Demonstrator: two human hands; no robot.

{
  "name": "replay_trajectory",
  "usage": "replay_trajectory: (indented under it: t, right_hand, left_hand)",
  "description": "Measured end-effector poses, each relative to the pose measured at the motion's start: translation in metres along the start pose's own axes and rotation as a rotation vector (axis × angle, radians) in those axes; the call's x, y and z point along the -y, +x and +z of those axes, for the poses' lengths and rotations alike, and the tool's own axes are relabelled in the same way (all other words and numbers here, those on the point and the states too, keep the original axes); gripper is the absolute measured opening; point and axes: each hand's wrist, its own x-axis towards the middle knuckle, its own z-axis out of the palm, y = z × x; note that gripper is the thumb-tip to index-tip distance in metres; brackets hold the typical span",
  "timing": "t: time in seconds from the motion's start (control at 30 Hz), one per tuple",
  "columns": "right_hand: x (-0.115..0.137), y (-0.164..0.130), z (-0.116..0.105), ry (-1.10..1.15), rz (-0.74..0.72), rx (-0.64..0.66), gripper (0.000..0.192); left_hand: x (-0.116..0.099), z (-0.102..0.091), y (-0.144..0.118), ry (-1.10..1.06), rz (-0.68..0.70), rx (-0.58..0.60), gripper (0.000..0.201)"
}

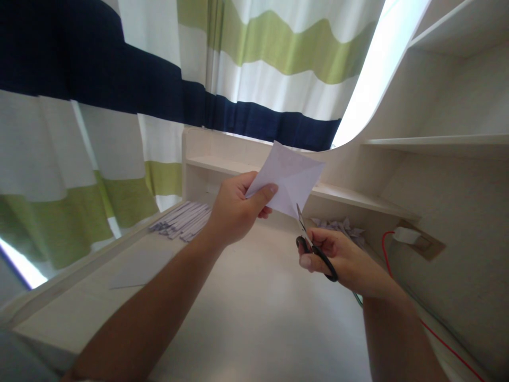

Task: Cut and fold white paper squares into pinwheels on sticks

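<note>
My left hand (pixel 242 207) pinches a square of white paper (pixel 292 172) by its left side, thumb on top and fingers beneath. Faint crease lines cross the sheet, which is held up above the desk. In my right hand (pixel 338 254) is a pair of scissors (pixel 303 229) with black handles, fingers through the loops. The blades point up at the lower corner of the paper and appear to touch it; whether they are cutting into it I cannot tell.
Folded paper strips (pixel 185 218) lie at the desk's back left, near a flat white sheet (pixel 143 265). Crumpled-looking paper pieces (pixel 344 229) sit behind my right hand. A white plug (pixel 406 235) with a red cable is in the right wall. Shelves (pixel 437 140) rise on the right.
</note>
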Motion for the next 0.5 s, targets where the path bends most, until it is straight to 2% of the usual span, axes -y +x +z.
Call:
replay_trajectory:
  t: [0.5]
  right_hand:
    - [0.0002,0.0018,0.0006,-0.009,-0.004,0.005,0.041]
  left_hand:
    - [-0.0017,0.0015,-0.0010,0.000,-0.011,0.001,0.030]
